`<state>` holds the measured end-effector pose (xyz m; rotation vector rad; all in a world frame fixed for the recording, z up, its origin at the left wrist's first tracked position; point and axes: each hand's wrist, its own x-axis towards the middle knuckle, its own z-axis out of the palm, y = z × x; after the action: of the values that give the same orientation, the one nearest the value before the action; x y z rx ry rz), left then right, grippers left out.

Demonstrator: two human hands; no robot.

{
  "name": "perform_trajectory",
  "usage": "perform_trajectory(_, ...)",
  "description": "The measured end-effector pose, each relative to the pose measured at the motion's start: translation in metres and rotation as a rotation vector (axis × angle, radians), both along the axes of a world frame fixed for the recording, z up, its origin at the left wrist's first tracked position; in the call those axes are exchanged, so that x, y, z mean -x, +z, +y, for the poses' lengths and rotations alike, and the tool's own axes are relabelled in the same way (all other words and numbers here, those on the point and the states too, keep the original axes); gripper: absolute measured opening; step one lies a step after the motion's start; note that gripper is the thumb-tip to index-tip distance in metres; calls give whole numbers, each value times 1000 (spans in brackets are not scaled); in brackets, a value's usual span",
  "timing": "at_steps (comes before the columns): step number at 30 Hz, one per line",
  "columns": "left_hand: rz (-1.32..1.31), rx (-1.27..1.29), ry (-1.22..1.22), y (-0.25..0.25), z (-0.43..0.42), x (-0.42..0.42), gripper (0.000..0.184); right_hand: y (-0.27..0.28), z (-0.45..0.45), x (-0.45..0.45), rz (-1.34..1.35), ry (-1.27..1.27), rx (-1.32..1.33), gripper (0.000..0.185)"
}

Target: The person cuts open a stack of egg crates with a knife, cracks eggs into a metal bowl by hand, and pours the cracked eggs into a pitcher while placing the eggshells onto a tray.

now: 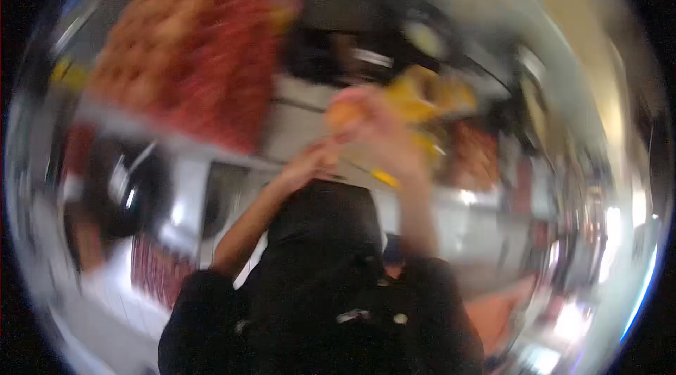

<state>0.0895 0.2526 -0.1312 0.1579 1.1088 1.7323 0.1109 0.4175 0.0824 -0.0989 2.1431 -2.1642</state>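
Note:
In front of my chest, my right hand [377, 128] is closed around a round orange-and-pink thing [345, 113]. Motion blur hides what kind of thing it is. My left hand [310, 166] is just below and to the left of it, fingertips close to my right hand. Whether those fingertips touch the round thing or hold anything is too smeared to tell. Both hands are over a pale surface [299, 111] with dark lines across it.
A large bumpy orange-and-red mass [197, 51] fills the upper left. Yellow items [415, 97] and a smaller reddish-brown patch [475, 153] are at the right. A dark round shape [130, 181] is at the lower left. Everything is blurred.

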Motion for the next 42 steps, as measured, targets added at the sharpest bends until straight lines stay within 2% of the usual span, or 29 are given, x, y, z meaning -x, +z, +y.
perform_trajectory(1,-84,82,33,9,22,-2,55,-34,22,-27,-54,-13,26,50)
perform_trajectory(3,-109,86,-56,53,59,-13,58,-85,42,-77,-44,-322,32,51)
perform_trajectory(6,-283,47,-222,43,107,-18,61,-119,56,-126,-30,-834,-145,49)
perform_trajectory(7,-282,-24,-288,36,124,-19,58,-125,63,-135,15,-890,-337,48)
perform_trajectory(9,-215,11,-276,30,166,-28,59,-133,86,-150,98,-982,-746,46)
perform_trajectory(12,-173,39,-307,33,214,-37,63,-147,130,-163,-8,-1077,-631,44)
perform_trajectory(14,-148,106,-284,43,240,-38,67,-129,166,-165,94,-1119,-447,44)
perform_trajectory(16,-145,154,-262,37,264,-38,71,-100,188,-156,388,-1300,-592,43)
perform_trajectory(18,-172,101,-267,26,283,-33,72,-93,202,-153,299,-1233,-549,41)
perform_trajectory(21,-189,34,-229,33,314,-34,72,-113,227,-147,98,-886,-628,39)
perform_trajectory(24,-172,48,-192,29,332,-32,72,-119,257,-146,186,-943,-648,38)
perform_trajectory(25,-161,62,-176,22,334,-30,72,-124,265,-145,190,-1041,-491,38)
perform_trajectory(28,-142,133,-122,21,341,-32,74,-133,274,-144,314,-1177,-517,40)
perform_trajectory(32,-105,258,-79,24,356,-42,75,-175,280,-141,188,-806,-646,40)
perform_trajectory(33,-143,224,-83,16,355,-43,74,-170,281,-143,86,-852,-500,40)
perform_trajectory(35,-210,151,-88,0,352,-39,72,-167,291,-145,136,-945,-418,41)
perform_trajectory(37,-201,188,-81,-3,354,-42,70,-169,294,-149,151,-1054,-448,41)
perform_trajectory(40,-187,174,-42,-7,368,-48,58,-199,292,-142,203,-826,-599,42)
perform_trajectory(41,-186,168,-24,-9,369,-52,53,-204,294,-142,166,-845,-575,38)
perform_trajectory(42,-149,180,-41,-14,367,-51,48,-201,299,-145,122,-885,-377,35)
